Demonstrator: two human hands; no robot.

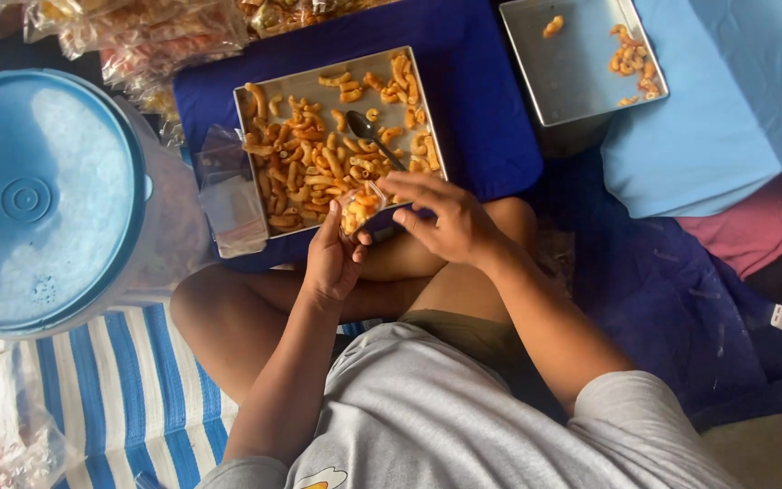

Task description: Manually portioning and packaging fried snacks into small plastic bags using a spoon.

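Your left hand (332,258) sits just below the near edge of the metal tray (251,100), fingers curled up around a small clear bag (359,206) part-filled w/ orange curled snacks. Thumb and fingers pinch the bag's left side and underside; bag is held upright, mouth toward the tray.

Your right hand (441,217) comes in from the right, fingers bent down over the bag's top-right edge, touching it. Fingertips are together at the bag mouth; cannot tell whether they pinch a snack pc or only the plastic.

Bag position: between both hands, over the tray's near rim, above your crossed legs.

Tray contents: loose orange curled snacks (319,158), densest in the centre-left, sparse at top right. A metal spoon (371,136) lies in the tray, bowl up-left, handle running toward your right hand; not touching either hand. A stack of empty clear bags (228,195) rests against the tray's left edge.

Surroundings: tray sits on a dark blue cloth (481,109). A large container w/ pale blue round lid (38,199) stands to the left. A second metal tray (572,77), top right, holds a few snacks. Packed snack bags (156,36) lie at top left.
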